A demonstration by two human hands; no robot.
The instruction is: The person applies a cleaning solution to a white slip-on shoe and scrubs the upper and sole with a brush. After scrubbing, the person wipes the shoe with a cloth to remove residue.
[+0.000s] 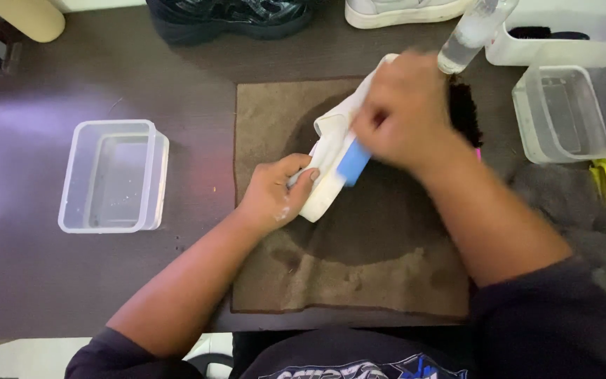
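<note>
While left fingers pinch one white shoe | right fingers grip one blue brush

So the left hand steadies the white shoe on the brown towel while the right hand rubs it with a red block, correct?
Not quite: the block in the right hand is blue, not red. The head view shows it. The rest holds: the left hand steadies the white shoe on the brown towel.

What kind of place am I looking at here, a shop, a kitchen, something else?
Probably a shoe-cleaning workstation. A white shoe lies on a damp brown towel, held by the left hand while the right hand works a blue tool on it. Clear plastic tubs and a black shoe are nearby.
</note>
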